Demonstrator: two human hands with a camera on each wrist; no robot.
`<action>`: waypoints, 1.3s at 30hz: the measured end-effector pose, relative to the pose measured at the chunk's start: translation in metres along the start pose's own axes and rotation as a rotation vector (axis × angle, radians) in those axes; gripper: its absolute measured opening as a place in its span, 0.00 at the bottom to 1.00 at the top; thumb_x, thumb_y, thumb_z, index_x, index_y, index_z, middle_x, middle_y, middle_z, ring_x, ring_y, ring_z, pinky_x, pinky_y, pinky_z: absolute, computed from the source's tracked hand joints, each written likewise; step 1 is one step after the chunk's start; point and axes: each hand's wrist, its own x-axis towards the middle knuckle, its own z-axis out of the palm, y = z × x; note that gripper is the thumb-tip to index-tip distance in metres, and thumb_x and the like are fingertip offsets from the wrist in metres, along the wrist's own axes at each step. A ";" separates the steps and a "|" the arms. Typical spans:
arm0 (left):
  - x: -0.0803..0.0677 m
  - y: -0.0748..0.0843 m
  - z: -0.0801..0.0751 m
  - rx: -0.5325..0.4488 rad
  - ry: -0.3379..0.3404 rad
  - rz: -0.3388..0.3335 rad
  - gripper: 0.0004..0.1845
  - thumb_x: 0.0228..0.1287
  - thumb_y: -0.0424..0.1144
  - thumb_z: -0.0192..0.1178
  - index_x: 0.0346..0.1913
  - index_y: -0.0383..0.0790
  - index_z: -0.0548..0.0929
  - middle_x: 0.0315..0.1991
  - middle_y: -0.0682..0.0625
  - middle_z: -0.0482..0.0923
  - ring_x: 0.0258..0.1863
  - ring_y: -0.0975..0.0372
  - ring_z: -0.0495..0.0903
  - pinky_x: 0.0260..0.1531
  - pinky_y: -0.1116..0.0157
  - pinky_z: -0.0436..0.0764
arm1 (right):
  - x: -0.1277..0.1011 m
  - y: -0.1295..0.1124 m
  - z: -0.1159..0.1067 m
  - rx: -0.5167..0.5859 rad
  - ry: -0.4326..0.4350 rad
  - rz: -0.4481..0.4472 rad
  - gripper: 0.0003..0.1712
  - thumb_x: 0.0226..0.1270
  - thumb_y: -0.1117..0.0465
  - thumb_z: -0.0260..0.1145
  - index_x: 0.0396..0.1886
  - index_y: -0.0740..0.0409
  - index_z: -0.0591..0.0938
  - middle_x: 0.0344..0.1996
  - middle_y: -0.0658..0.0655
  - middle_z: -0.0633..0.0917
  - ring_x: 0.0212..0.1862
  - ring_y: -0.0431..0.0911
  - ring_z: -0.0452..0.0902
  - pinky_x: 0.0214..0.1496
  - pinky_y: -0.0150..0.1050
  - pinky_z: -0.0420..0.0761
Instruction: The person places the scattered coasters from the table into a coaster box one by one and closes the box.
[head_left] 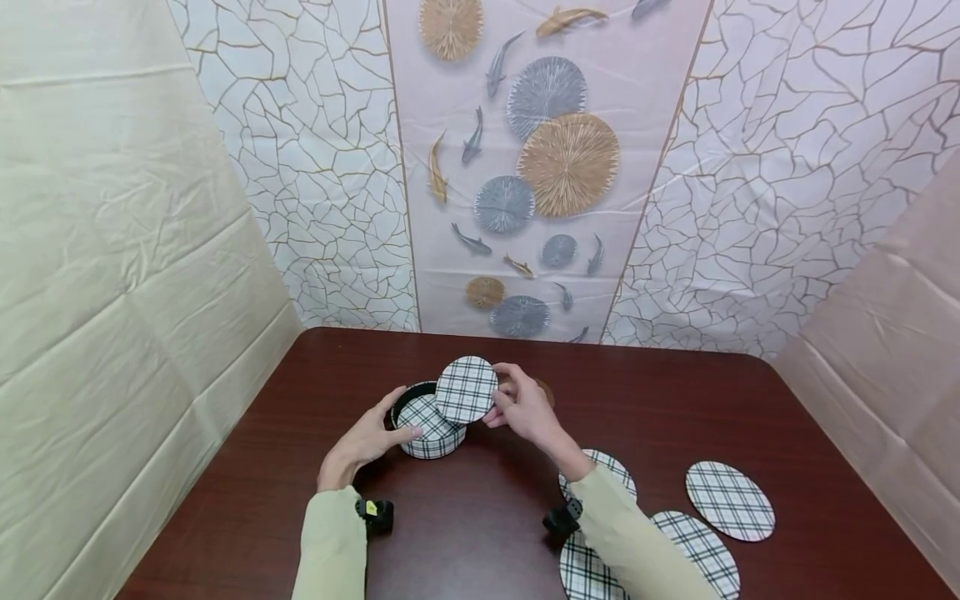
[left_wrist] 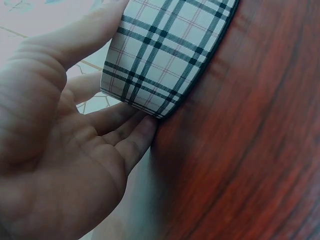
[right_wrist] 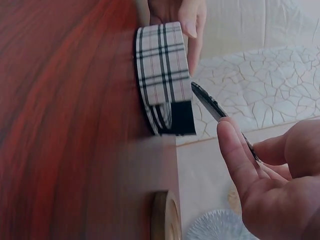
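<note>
A round plaid coaster holder (head_left: 435,448) with a dark inner wall stands on the table, with a plaid coaster (head_left: 422,415) lying inside it. My left hand (head_left: 366,439) grips the holder from the left, thumb over the rim and fingers round the outer side (left_wrist: 160,55). Between thumb and fingers my right hand (head_left: 527,407) pinches another plaid coaster (head_left: 467,389), tilted over the holder's right part. The right wrist view shows this coaster (right_wrist: 207,99) edge-on, with its far edge close to the rim, and a cut-out (right_wrist: 182,117) in the holder's wall.
Several plaid coasters lie at the right front of the dark wooden table (head_left: 465,533), among them one farthest right (head_left: 730,502); the right forearm partly covers others. A round wooden piece (right_wrist: 160,215) sits behind the right hand. Patterned cloth (head_left: 330,167) hangs behind the table.
</note>
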 end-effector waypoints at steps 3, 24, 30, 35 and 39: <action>0.000 -0.001 0.000 0.004 -0.001 0.004 0.47 0.61 0.49 0.68 0.78 0.51 0.53 0.78 0.43 0.50 0.77 0.46 0.50 0.71 0.41 0.56 | 0.001 -0.001 0.008 0.019 -0.023 0.006 0.27 0.73 0.72 0.55 0.70 0.57 0.66 0.43 0.70 0.85 0.31 0.59 0.86 0.38 0.55 0.85; 0.001 -0.001 0.001 -0.022 0.009 -0.012 0.50 0.58 0.54 0.70 0.78 0.50 0.53 0.76 0.41 0.56 0.73 0.48 0.58 0.70 0.44 0.59 | -0.006 -0.024 0.043 0.089 -0.158 0.038 0.24 0.73 0.73 0.53 0.67 0.69 0.65 0.41 0.76 0.83 0.37 0.70 0.83 0.44 0.62 0.81; 0.002 -0.002 0.000 -0.018 0.008 -0.006 0.50 0.58 0.52 0.70 0.78 0.50 0.53 0.76 0.41 0.55 0.73 0.47 0.58 0.70 0.44 0.59 | 0.007 -0.001 0.046 0.122 -0.175 0.048 0.26 0.74 0.70 0.55 0.69 0.67 0.65 0.41 0.78 0.83 0.34 0.65 0.85 0.42 0.59 0.83; 0.002 -0.001 0.001 -0.016 0.014 -0.010 0.50 0.57 0.52 0.71 0.78 0.51 0.54 0.75 0.42 0.57 0.72 0.48 0.59 0.69 0.45 0.60 | 0.010 0.005 0.046 0.083 -0.159 0.047 0.26 0.72 0.67 0.59 0.68 0.64 0.69 0.37 0.72 0.85 0.30 0.55 0.86 0.40 0.55 0.85; 0.002 -0.001 0.001 -0.013 0.020 -0.012 0.49 0.57 0.52 0.71 0.77 0.51 0.55 0.75 0.42 0.58 0.71 0.48 0.60 0.68 0.45 0.61 | 0.012 0.006 0.043 -0.044 -0.106 0.027 0.23 0.69 0.64 0.64 0.63 0.59 0.76 0.30 0.62 0.85 0.28 0.53 0.84 0.36 0.53 0.85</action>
